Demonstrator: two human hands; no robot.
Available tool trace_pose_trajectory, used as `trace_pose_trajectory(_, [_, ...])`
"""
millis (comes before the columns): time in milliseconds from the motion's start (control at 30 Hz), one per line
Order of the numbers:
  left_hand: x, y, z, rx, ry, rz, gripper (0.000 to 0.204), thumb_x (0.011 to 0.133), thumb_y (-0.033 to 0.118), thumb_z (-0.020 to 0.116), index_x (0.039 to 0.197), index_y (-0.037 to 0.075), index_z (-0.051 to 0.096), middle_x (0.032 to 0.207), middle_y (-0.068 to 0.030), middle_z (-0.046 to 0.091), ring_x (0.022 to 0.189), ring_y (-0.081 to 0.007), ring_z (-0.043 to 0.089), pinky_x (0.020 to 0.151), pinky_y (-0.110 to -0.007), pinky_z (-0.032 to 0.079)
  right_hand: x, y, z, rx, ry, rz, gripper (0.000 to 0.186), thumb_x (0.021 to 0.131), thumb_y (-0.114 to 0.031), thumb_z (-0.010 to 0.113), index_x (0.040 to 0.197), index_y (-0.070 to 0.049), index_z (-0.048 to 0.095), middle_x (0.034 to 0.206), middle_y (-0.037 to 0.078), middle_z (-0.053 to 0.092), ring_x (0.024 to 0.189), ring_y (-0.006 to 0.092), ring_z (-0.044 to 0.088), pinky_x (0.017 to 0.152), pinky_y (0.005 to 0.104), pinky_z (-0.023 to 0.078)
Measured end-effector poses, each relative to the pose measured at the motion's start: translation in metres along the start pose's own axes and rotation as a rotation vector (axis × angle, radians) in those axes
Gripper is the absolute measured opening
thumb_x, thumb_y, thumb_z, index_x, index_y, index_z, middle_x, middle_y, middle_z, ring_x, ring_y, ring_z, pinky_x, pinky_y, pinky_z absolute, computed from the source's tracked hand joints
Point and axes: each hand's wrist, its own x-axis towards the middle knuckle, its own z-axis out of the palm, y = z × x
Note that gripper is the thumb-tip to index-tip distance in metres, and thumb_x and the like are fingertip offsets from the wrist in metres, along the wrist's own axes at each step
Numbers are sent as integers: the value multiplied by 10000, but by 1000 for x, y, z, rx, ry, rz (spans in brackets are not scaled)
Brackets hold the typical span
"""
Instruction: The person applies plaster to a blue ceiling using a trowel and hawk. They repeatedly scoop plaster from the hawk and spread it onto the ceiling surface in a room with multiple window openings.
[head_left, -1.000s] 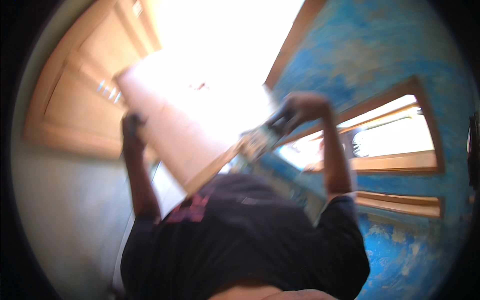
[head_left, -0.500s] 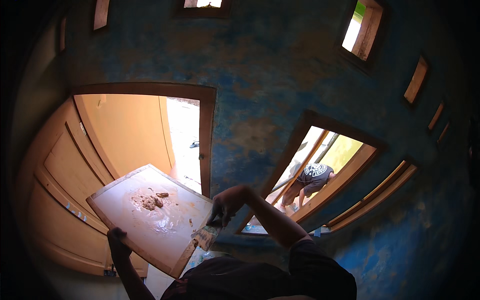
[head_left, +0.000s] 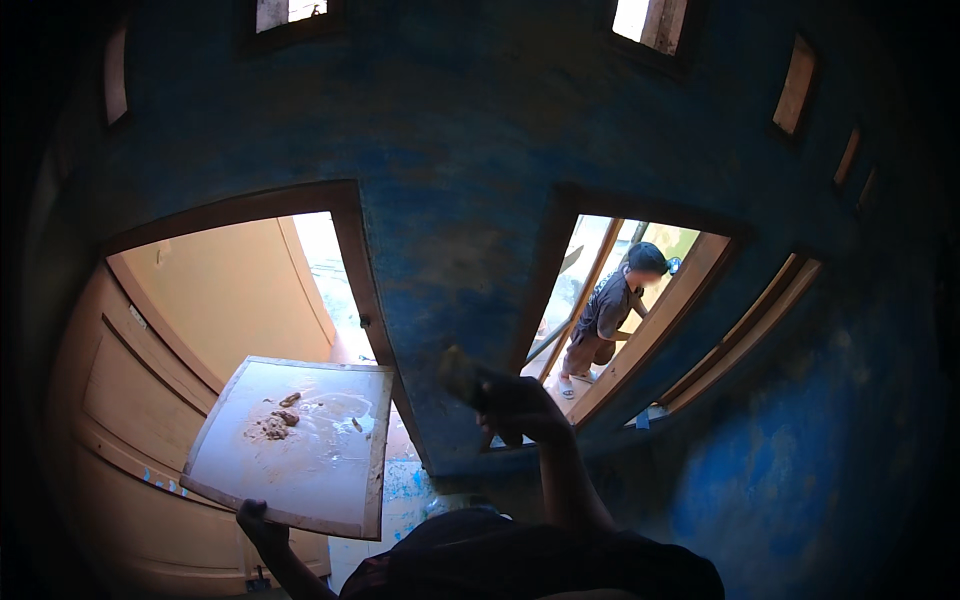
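Observation:
My left hand [head_left: 262, 527] grips the near edge of a white board [head_left: 310, 490] with a worn brown rim, its fingers underneath hidden. On the board lies a brown lump of putty [head_left: 278, 425], with wet smears around it. My right hand [head_left: 525, 408] is raised in front of the wall, closed around the dark handle of a putty knife [head_left: 460, 378]. The knife's blade points up and left toward the patchy blue wall [head_left: 460, 270]. It is dim and blurred, so I cannot tell whether it touches the wall.
An open doorway with a brown frame [head_left: 345, 230] and a pale wooden door [head_left: 150, 390] is on the left. Through the window opening with a wooden frame [head_left: 650, 335] on the right, another person [head_left: 605, 310] stands outside. Small vent openings [head_left: 655, 22] line the upper wall.
My right hand has carried the putty knife off the board's right edge, up and right toward the wall. The board has turned and shifted slightly down. The person outside has straightened up.

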Motion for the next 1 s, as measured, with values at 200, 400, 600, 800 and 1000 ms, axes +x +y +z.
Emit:
trace_pose_trajectory(200, [-25, -22, 41, -101, 8, 36, 403, 552, 83, 427, 941, -23, 423, 863, -107, 467, 876, -251, 462, 793, -388, 397, -69, -29, -49, 30, 551, -447, 502, 701, -66, 526, 1151, 36, 327, 705, 106, 553, 512, 150, 547, 461, 223, 454])
trace_pose_trajectory(400, [-35, -54, 25, -200, -46, 103, 444, 559, 73, 448, 991, -19, 409, 914, -118, 469, 913, -254, 447, 832, -405, 365, -102, -39, -68, -288, 733, -527, 513, 729, -177, 509, 1183, -33, 318, 726, 106, 564, 448, 125, 513, 401, 214, 417])
trace_pose_trajectory(600, [-37, -78, 25, -237, -91, 213, 516, 585, 73, 449, 1082, -20, 347, 1016, -150, 437, 976, -291, 414, 849, -428, 346, -100, -26, -71, -3, 665, -515, 475, 763, -217, 482, 1179, -48, 327, 624, 74, 512, 403, 120, 481, 336, 221, 391])
trace_pose_trajectory(800, [-41, -80, 30, -257, 23, 220, 488, 643, 81, 414, 1106, -49, 333, 1082, -177, 415, 1008, -274, 400, 869, -413, 337, -91, -43, -96, -61, 741, -492, 387, 767, -164, 471, 1116, -21, 385, 653, 72, 526, 439, 112, 497, 368, 216, 401])
trace_pose_trajectory(1000, [-51, -86, 66, -168, 37, 333, 558, 615, 126, 467, 1121, -40, 302, 1067, -168, 406, 1003, -276, 399, 862, -389, 345, -96, -55, -105, 40, 696, -505, 436, 746, -233, 520, 1091, -19, 362, 639, 87, 494, 414, 146, 473, 345, 254, 393])
